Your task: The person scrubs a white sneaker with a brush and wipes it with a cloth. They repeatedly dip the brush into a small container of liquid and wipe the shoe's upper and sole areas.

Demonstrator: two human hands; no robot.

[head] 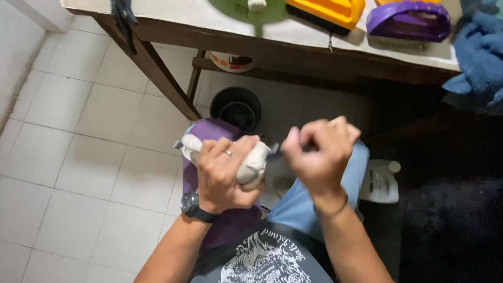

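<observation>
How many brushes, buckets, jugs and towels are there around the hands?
Brushes: 2, one orange brush and one purple brush on the table
Buckets: 1, black bucket
Jugs: 1, white jug
Towels: 1, blue towel
Total: 5

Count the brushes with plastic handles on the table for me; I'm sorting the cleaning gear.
2. An orange brush lies at the table's top middle, and a purple brush sits just right of it. Both are cut off by the frame; more may lie beyond.
</observation>
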